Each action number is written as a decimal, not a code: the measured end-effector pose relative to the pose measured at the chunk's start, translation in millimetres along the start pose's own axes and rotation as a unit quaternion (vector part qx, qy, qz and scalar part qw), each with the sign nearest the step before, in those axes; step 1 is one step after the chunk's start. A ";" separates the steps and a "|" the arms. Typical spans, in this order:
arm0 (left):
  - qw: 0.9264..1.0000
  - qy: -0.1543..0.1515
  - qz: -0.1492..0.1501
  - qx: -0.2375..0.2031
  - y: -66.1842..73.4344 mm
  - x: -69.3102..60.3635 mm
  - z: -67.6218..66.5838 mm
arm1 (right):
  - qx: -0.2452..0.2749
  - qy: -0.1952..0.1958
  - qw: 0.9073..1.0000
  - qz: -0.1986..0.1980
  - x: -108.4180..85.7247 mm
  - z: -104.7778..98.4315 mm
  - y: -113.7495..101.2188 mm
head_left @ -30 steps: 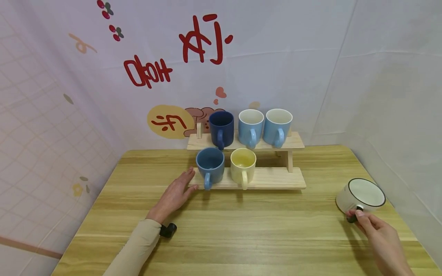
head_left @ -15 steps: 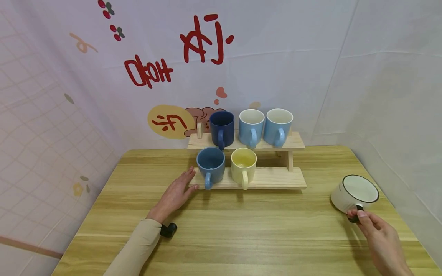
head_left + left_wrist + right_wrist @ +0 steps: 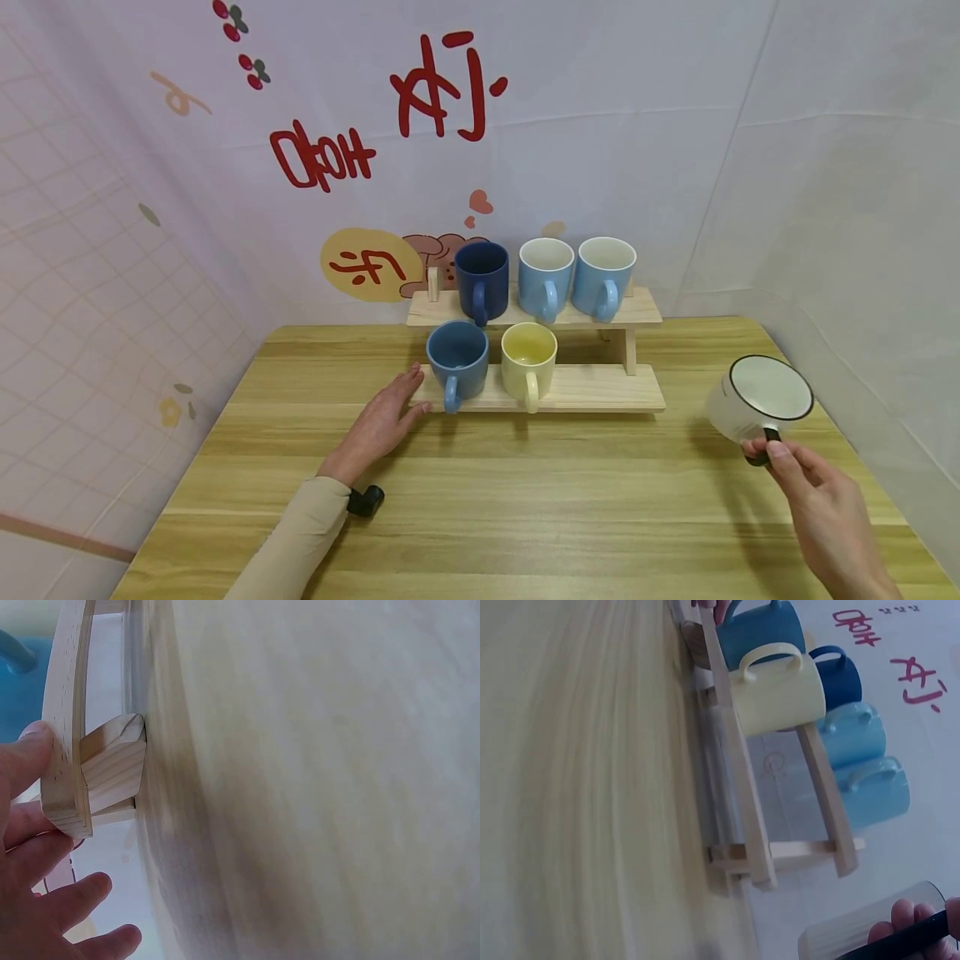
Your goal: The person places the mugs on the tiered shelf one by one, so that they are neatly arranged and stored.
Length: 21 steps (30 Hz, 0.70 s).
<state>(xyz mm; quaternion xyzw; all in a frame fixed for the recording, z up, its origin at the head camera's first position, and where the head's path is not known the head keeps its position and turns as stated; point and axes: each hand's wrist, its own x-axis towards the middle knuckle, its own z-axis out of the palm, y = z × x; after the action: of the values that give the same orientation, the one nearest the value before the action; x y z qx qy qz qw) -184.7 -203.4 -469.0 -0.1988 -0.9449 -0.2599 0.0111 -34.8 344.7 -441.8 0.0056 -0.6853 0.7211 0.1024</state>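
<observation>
My right hand (image 3: 828, 504) pinches the black handle of a white enamel mug (image 3: 723, 408) with a dark rim. The mug is tilted and off the table, to the right of the rack. In the right wrist view its side (image 3: 840, 930) shows at the lower right, with curled fingers (image 3: 904, 913) at the handle. My left hand (image 3: 378, 421) rests against the left end of the wooden two-tier rack (image 3: 600, 387), fingers fairly straight. Up close, the thumb (image 3: 30, 754) touches the shelf's edge while other fingers spread past its end.
On the lower shelf stand a blue mug (image 3: 459, 358) and a pale yellow mug (image 3: 528, 358). The upper shelf bears a navy mug (image 3: 482, 279) and two light blue mugs, one at the right (image 3: 602, 279). Bare wood shows right of the yellow mug. White cloth walls (image 3: 637, 125) enclose the table.
The right hand has raised the white enamel mug off the table and moved it slightly left, tilting it. The left hand and the mugs on the rack stay put.
</observation>
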 end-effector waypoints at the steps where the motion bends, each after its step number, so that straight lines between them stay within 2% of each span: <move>1: 1.000 0.000 0.000 0.000 -0.1 0.1 0.1 | -0.002 -0.002 1.000 -0.004 0.5 2.9 -1.5; 8: 1.000 0.000 0.001 0.001 -1.4 0.2 1.1 | 0.034 -0.023 0.998 -0.047 5.9 24.3 -7.2; 15: 1.000 -0.002 -0.002 0.000 -1.3 -0.3 1.1 | 0.001 -0.028 0.999 -0.038 9.6 41.0 -14.4; 21: 1.000 -0.005 -0.008 -0.003 -0.3 -0.2 0.8 | 0.005 -0.046 0.998 -0.037 13.8 53.1 -15.0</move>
<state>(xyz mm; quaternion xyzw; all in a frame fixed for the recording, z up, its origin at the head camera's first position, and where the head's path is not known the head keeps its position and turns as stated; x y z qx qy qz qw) -184.5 -203.3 -469.9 -0.1928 -0.9456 -0.2620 0.0037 -53.0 294.6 -421.8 0.0644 -0.6851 0.7191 0.0971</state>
